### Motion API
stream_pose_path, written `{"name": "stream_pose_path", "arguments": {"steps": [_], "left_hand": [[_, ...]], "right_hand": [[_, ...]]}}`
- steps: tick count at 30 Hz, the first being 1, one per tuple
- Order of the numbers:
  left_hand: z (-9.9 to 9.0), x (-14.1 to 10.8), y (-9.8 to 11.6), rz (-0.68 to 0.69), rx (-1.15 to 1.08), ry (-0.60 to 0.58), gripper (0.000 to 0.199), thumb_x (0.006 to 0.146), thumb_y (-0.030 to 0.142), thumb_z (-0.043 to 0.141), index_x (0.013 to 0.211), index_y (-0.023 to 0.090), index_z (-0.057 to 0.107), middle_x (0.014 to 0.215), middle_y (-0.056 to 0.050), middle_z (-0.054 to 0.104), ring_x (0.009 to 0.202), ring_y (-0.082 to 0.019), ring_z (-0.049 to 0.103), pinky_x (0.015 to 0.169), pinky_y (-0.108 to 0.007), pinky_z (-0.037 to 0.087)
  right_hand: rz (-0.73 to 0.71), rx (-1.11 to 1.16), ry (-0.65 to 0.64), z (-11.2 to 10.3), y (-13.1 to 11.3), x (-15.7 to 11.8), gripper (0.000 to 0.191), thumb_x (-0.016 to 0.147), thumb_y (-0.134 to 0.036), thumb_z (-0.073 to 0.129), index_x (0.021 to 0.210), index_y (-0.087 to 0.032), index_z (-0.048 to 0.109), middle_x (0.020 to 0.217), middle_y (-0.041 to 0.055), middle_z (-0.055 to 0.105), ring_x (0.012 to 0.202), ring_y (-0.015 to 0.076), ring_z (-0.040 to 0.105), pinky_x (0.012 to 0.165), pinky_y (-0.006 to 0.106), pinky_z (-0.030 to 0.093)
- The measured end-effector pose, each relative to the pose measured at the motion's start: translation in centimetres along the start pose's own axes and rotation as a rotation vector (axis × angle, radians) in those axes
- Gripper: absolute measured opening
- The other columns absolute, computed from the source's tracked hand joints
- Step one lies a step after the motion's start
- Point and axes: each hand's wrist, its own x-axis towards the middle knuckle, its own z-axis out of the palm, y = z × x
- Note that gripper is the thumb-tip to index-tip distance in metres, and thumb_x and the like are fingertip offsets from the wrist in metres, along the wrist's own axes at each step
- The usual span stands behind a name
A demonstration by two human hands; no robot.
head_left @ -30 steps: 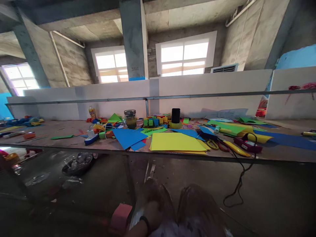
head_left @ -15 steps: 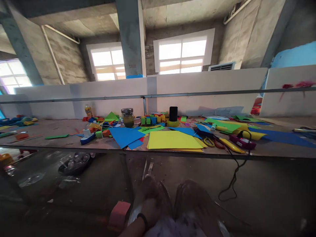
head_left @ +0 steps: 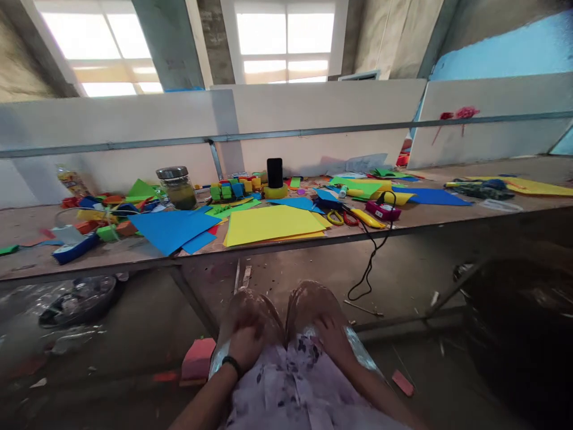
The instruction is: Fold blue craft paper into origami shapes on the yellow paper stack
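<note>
Two hands are resting on the person's legs: the left hand (head_left: 246, 346) is curving over one knee, and how far its grip is closing cannot be told; the right hand (head_left: 332, 337) is lying on the other leg, its grip spreading wide. Beyond both hands, well apart from either grip, yellow sheets (head_left: 273, 226) are lying near the front edge of the table (head_left: 203, 258). Left to right along it, a bottle (head_left: 72, 180) is standing, a lidded jar (head_left: 178, 190) is standing behind blue sheets (head_left: 172, 229), a phone (head_left: 274, 172) is leaning upright, and a black cord (head_left: 370, 266) is hanging over the edge from a magenta device (head_left: 382, 210). Behind, two windows (head_left: 101, 48) are glowing above white panels (head_left: 322, 107), and blue paint (head_left: 514, 51) is showing at right.
</note>
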Motion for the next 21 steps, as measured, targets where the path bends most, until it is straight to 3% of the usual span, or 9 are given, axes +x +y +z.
{"name": "stream_pose_path", "arguments": {"steps": [4,12,15,18,21], "left_hand": [[0.1,0.0,-0.2,0.033,0.036,0.067,0.039,0.091,0.033,0.044,0.125,0.026,0.064,0.146,-0.004,0.049,0.139,-0.024,0.039,0.118,-0.043,0.019],[0.0,-0.4,-0.7,0.04,0.117,0.054,0.038,0.092,0.032,0.045,0.124,0.024,0.065,0.145,-0.005,0.051,0.141,-0.025,0.035,0.117,-0.046,0.019],[0.2,-0.5,-1.2,0.042,0.18,0.051,0.039,0.092,0.032,0.044,0.126,0.024,0.063,0.145,-0.006,0.051,0.14,-0.025,0.037,0.117,-0.046,0.021],[0.6,-0.4,-2.3,0.063,0.247,0.062,0.04,0.093,0.032,0.041,0.126,0.024,0.063,0.144,-0.006,0.052,0.139,-0.023,0.039,0.116,-0.045,0.024],[1.0,0.0,-3.6,0.096,0.321,0.082,0.042,0.093,0.034,0.038,0.126,0.024,0.063,0.143,-0.005,0.053,0.139,-0.023,0.039,0.114,-0.042,0.028]], "right_hand": [[0.018,0.035,-0.031,-0.6,-0.5,-0.2,0.041,0.086,-0.03,0.057,0.125,-0.018,0.062,0.131,0.0161,0.057,0.122,0.033,0.047,0.099,0.042,0.037],[-0.005,0.186,-0.062,-1.6,-1.8,-1.4,0.052,0.084,-0.034,0.057,0.133,-0.015,0.055,0.141,0.0186,0.05,0.131,0.0334,0.041,0.109,0.05,0.029],[-0.045,0.28,-0.068,-2.3,-1.6,-3.1,0.059,0.08,-0.037,0.063,0.134,-0.016,0.054,0.142,0.0158,0.05,0.134,0.0298,0.04,0.111,0.046,0.031],[0.01,0.397,0.002,-3.0,0.5,-5.5,0.052,0.086,-0.038,0.058,0.133,-0.018,0.054,0.14,0.012,0.052,0.13,0.0227,0.045,0.109,0.038,0.036],[0.287,0.521,0.154,-3.0,4.7,-8.8,0.036,0.096,-0.034,0.042,0.125,-0.018,0.059,0.127,0.0118,0.061,0.119,0.0207,0.054,0.102,0.039,0.044]]}}
